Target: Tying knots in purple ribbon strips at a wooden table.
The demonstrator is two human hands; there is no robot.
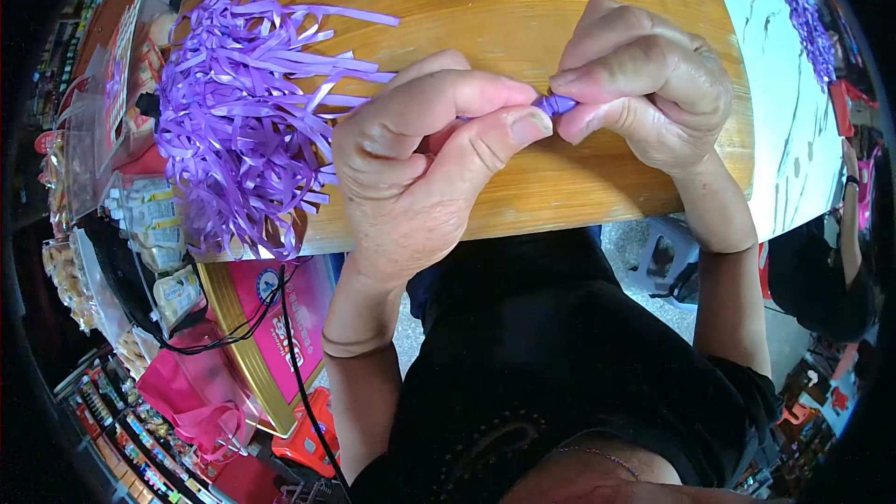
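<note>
Between my two hands, above the wooden table (504,201), is a small piece of purple ribbon (557,105), twisted or folded tight. My left hand (425,145) pinches its left end between thumb and forefinger. The thumb and fingers of my right hand (649,84) close on its right end, and the fingertips of both hands almost meet. Most of the ribbon is covered by the fingers, so its full shape cannot be seen. Left of my left hand, a large heap of loose purple ribbon strips (247,117) spreads over the table and hangs over its edge.
A white marbled table (775,131) adjoins on the right, with another purple ribbon pile (807,28) and a person's arm (851,196) beyond. Packaged goods (159,224) crowd the left side. A black cable (299,364) hangs beside a gold-framed pink board (280,317). A stool (665,247) stands below.
</note>
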